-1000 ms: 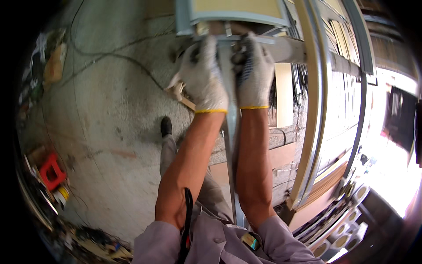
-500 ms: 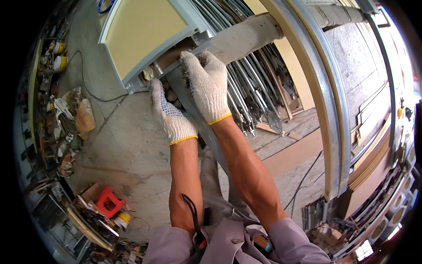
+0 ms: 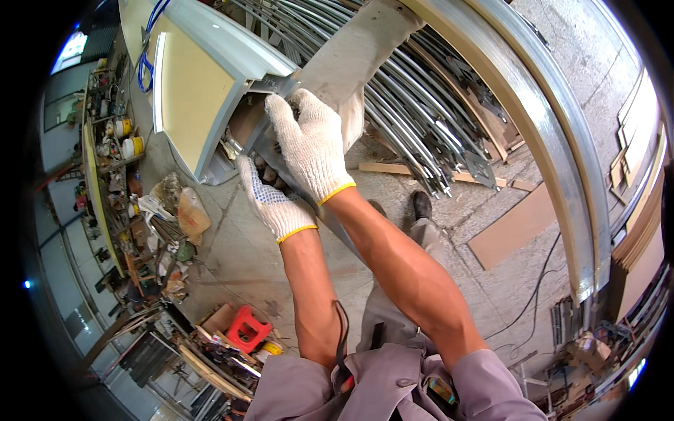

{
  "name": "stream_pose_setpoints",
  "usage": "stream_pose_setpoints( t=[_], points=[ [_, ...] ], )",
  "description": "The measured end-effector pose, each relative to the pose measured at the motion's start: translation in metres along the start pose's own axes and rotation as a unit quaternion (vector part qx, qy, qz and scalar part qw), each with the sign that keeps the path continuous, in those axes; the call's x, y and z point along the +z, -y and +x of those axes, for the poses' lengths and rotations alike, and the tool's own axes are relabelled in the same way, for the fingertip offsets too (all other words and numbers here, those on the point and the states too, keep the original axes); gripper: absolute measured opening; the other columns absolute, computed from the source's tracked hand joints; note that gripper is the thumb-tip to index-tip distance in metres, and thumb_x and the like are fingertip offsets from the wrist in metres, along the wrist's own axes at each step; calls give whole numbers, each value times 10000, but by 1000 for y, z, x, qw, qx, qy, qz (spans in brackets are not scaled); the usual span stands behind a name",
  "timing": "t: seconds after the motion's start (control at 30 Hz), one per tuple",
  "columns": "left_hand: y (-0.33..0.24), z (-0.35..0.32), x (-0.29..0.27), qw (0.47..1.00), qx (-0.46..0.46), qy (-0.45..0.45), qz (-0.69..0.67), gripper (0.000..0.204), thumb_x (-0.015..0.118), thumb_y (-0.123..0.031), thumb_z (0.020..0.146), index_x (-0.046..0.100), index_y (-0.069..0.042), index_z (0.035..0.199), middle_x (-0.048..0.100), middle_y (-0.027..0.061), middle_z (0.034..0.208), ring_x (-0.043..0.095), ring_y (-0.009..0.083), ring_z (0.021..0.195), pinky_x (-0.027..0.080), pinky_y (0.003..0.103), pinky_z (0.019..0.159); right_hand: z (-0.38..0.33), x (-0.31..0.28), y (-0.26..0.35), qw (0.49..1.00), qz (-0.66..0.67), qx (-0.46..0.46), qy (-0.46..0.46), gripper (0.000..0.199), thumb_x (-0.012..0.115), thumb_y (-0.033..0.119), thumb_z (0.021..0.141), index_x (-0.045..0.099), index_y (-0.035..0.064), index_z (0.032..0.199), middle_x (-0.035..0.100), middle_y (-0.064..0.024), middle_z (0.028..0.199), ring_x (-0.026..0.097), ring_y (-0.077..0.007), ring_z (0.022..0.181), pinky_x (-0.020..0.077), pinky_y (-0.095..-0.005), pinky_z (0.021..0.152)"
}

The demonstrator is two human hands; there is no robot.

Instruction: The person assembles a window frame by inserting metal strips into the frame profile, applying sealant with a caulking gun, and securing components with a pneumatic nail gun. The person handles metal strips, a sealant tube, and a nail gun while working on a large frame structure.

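Observation:
In front of me is a panel with a pale yellow face and grey metal edging, its end toward my hands. A flat grey metal strip lies along that end and runs back beneath my right forearm. My right hand, in a white knit glove with a yellow cuff, is closed over the strip near the panel's corner. Lower and to the left, my left hand, in a matching glove with blue dots, curls around the strip's other side. Its fingertips are partly hidden under the metal.
A grey, cloth-like padded beam supports the panel. Beyond it lie several metal rods. Long curved-looking metal profiles stretch along the right. A red plastic stool and scrap lie at lower left. A brown board rests on the floor.
My view has swung, so floor items appear further right and my shoe now shows. Both hands keep hold of the strip beside the panel's end, with little shift along it.

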State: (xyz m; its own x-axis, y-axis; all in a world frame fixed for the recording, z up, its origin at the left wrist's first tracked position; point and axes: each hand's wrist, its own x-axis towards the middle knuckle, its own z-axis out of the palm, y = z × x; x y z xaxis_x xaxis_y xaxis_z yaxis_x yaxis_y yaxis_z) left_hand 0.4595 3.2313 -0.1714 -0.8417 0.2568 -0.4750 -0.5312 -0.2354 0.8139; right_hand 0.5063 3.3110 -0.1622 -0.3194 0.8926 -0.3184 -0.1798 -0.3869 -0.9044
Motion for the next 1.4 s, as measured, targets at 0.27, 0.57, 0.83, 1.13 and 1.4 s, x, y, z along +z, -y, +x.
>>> stream_pose_setpoints(
  t=[0.27, 0.57, 0.83, 1.13, 1.4],
  points=[
    [-2, 2, 1, 999, 6, 21, 41, 334, 599, -447, 1011, 533, -194, 804, 438, -90, 654, 428, 53, 584, 396, 242, 556, 1, 0, -4, 999, 9, -39, -18, 361, 624, 310, 941, 655, -50, 939, 680, -298, 835, 677, -460, 835, 531, -490, 764],
    [0, -9, 14, 993, 36, -31, 111, 322, 567, -447, 1020, 533, -204, 812, 450, -81, 666, 443, 60, 615, 414, 253, 594, 2, 1, -4, 999, 6, -18, -26, 386, 622, 336, 933, 654, -46, 969, 685, -296, 853, 676, -469, 852, 532, -505, 787],
    [-5, 1, -1, 998, -3, 15, 66, 312, 623, -474, 979, 579, -195, 846, 497, -74, 704, 488, 83, 658, 457, 276, 640, 3, 4, -4, 999, 17, -26, -14, 372, 607, 316, 943, 651, -54, 965, 681, -287, 808, 683, -450, 797, 537, -488, 752],
    [-2, -8, 13, 999, -18, -29, 23, 341, 636, -471, 969, 521, -213, 777, 439, -95, 633, 415, 56, 563, 359, 235, 529, 5, 0, 1, 998, 60, 10, 14, 319, 603, 259, 954, 671, -46, 1018, 667, -179, 709, 666, -252, 642, 536, -392, 657],
    [-1, -3, 7, 995, -83, -15, -45, 362, 638, -473, 986, 509, -199, 788, 391, -103, 602, 375, 43, 506, 352, 207, 481, 5, -3, 0, 996, 62, 41, 42, 336, 598, 266, 974, 684, -55, 1022, 656, -97, 703, 606, -137, 625, 515, -329, 611]
  ],
)
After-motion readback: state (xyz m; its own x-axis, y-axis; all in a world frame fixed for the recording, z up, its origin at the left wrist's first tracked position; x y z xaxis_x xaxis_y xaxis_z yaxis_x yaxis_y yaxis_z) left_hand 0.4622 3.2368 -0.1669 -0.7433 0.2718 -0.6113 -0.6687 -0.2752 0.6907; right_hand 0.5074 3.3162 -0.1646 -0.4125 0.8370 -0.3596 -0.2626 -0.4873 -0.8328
